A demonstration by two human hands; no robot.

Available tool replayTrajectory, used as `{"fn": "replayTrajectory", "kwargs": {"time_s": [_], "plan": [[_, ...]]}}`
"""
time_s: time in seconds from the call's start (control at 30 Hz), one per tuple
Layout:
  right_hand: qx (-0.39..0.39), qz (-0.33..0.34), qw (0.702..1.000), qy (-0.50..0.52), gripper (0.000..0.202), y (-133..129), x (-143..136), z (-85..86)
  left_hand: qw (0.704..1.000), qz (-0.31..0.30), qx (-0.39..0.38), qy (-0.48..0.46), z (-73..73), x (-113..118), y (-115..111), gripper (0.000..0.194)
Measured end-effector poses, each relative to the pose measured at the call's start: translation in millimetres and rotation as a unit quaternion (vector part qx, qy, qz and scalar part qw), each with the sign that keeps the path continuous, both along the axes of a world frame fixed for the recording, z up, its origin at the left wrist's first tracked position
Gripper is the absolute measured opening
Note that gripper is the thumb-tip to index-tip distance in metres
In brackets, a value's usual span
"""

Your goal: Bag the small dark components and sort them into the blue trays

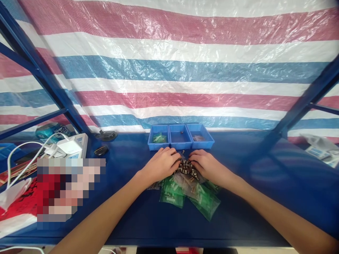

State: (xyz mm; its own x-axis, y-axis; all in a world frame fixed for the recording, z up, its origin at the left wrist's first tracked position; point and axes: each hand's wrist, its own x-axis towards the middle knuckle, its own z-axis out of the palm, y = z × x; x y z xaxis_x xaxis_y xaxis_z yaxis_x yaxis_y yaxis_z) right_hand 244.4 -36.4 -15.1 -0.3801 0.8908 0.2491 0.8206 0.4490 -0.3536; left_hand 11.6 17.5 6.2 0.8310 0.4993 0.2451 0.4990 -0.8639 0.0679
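Observation:
A pile of small dark pieces with pale, shiny spots (pixel 187 168) lies on the blue table (pixel 159 225); their exact kind is too small to make out. My left hand (pixel 164 162) rests at the pile's left side, fingers bent and thumb apart, tips touching the pieces. On the opposite side, my right hand (pixel 206 164) curves around the edge, thumb and fingers apart. Green plastic bags (pixel 172 193) and a clear bag holding brownish pieces (pixel 186 183) spread under and in front of the pile. One small piece (pixel 183 152) sits just beyond it.
Behind my hands stand a blue tray with green bags (pixel 159 144), a middle tray with a tiny dark piece (pixel 180 145) and a right tray with clear bags (pixel 203 144). Leftward are a black mouse (pixel 101 151), a power strip with cables (pixel 84 148) and red packaging (pixel 21 199).

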Motion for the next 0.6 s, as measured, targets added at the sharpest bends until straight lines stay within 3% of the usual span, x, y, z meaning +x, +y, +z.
{"fn": "replayTrajectory", "kwargs": {"time_s": [0.47, 0.6], "plan": [[0.015, -0.018, 1.000, 0.003, 0.015, -2.1, -0.2, 6.6, 1.000, -0.007, 0.001, -0.013, -4.1, 1.6, 2.6, 0.023], [0.007, -0.033, 0.999, 0.002, 0.026, -4.4, -2.4, 6.6, 1.000, 0.006, -0.004, -0.013, -4.3, 2.1, 1.5, 0.023]]}}
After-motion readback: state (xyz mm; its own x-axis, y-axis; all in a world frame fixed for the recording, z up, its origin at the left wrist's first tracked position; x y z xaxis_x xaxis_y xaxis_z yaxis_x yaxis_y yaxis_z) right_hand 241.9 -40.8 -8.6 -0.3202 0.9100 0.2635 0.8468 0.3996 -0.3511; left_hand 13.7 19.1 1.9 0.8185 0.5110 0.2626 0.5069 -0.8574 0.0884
